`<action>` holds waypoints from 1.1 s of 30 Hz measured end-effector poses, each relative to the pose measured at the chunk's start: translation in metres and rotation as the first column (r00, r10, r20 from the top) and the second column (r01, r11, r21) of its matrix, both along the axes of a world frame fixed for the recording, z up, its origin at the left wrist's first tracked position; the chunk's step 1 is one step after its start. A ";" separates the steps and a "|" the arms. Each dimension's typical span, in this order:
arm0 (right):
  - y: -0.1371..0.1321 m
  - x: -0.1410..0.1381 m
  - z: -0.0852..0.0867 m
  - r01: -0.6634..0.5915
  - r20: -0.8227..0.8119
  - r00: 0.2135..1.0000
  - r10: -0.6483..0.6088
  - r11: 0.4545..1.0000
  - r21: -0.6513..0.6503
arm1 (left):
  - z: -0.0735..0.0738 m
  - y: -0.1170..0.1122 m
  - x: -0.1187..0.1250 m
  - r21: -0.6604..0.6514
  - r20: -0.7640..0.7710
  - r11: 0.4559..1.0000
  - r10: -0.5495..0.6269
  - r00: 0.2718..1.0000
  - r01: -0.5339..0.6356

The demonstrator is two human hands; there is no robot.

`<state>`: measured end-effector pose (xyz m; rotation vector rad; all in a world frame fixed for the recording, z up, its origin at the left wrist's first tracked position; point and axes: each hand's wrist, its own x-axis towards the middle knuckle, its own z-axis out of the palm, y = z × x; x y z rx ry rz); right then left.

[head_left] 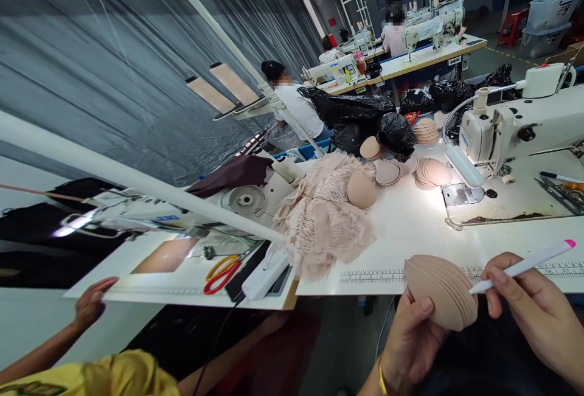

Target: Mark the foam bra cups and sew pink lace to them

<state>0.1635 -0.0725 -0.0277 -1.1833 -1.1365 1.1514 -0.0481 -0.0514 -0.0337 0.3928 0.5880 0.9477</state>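
My left hand [413,338] grips a stack of several beige foam bra cups [440,289], held on edge just below the near edge of the white sewing table [410,225]. My right hand [533,311] is closed on a white pen with a pink cap [520,267], and the pen's tip touches the right side of the stack. A printed ruler strip [374,275] runs along the table edge right behind the cups.
A pile of pink lace pieces [322,213] with one foam cup lies mid-table. More cup stacks [426,131] and black plastic bags [360,116] sit behind, beside a white sewing machine [515,128]. A co-worker's hand [91,302] rests on the left table near red and yellow scissors [221,274]. Other people sew farther back.
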 end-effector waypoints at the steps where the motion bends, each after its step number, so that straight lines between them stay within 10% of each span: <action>1: 0.000 0.000 0.001 -0.005 -0.010 1.000 0.005 1.000 0.006 | 0.001 0.000 0.000 -0.001 -0.005 1.000 -0.004 1.000 0.004; 33: -0.005 -0.018 0.025 0.035 0.072 0.997 -0.033 0.999 -0.022 | 0.002 -0.002 0.008 0.041 -0.024 0.999 -0.006 1.000 0.007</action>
